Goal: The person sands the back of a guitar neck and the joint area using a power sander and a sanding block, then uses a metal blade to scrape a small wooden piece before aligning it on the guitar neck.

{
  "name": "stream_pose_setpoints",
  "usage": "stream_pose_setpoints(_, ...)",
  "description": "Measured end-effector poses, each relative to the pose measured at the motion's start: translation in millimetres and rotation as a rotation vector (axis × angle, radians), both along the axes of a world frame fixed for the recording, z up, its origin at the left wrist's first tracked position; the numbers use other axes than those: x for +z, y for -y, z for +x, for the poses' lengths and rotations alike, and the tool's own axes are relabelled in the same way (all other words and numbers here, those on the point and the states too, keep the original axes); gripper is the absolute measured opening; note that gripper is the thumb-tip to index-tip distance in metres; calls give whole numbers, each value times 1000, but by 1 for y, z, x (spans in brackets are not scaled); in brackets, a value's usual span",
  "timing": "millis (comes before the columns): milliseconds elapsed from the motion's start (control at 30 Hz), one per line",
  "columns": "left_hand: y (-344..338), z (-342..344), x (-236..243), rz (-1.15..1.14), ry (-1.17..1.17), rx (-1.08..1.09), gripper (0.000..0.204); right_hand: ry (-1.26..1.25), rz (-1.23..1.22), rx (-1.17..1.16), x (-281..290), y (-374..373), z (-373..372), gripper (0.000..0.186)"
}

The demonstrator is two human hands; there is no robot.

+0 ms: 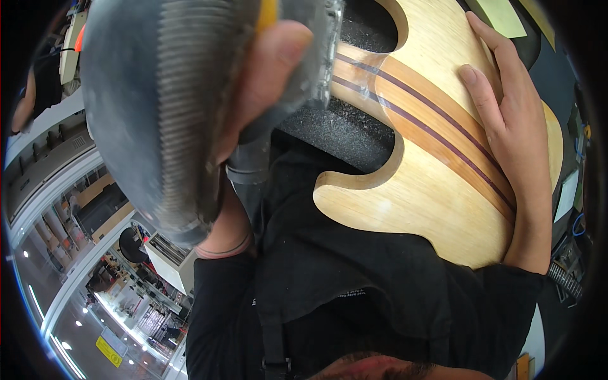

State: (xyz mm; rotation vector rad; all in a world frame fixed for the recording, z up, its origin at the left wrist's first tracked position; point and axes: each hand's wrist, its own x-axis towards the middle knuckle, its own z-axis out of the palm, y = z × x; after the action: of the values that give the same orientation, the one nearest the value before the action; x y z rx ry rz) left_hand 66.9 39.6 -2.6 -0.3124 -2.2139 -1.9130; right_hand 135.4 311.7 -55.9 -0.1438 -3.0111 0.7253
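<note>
My left hand [269, 82] is wrapped around a grey power sander [158, 107], raised close to the camera, its ribbed round skirt facing me. A grey dust port [248, 166] hangs under it by my wrist. My right hand [506, 120] lies flat, fingers stretched, on a pale wooden guitar body [430, 196] with brown and purple stripes down its middle. The body's cutaway horns curve around a dark foam pad [345, 133]. The sander's front edge sits over the striped neck end, and I cannot tell whether it touches the wood.
My black shirt [354, 278] fills the lower middle. A yellow-green sheet [503, 16] lies beyond the guitar at the top right. Cables and small parts crowd the right rim. A workshop hall with shelves and lights bends along the left edge.
</note>
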Motion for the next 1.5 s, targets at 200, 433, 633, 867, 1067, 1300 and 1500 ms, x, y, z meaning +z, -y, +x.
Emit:
stream_pose_setpoints(200,-3,3,2,-45,-80,-34,88,-24,10,33,5,1,-2,55)
stream_pose_setpoints(433,1,-8,7,-150,-140,-53,90,-26,8,39,0,-1,-2,54)
stream_pose_setpoints(633,-6,1,8,-111,-58,-19,92,-51,31,52,1,-1,-3,56)
stream_pose_setpoints(867,7,-4,-7,-69,-104,-60,86,-27,21,40,-1,1,-2,56)
stream_pose_setpoints(1067,7,-6,10,-89,6,-44,92,-1,-6,17,2,0,-2,57)
stream_pose_setpoints(1300,21,-18,14,-58,-81,-235,84,-15,13,0,0,1,-1,58)
stream_pose_setpoints(1500,11,-21,36,-319,55,-232,83,52,-27,-33,1,-1,1,56)
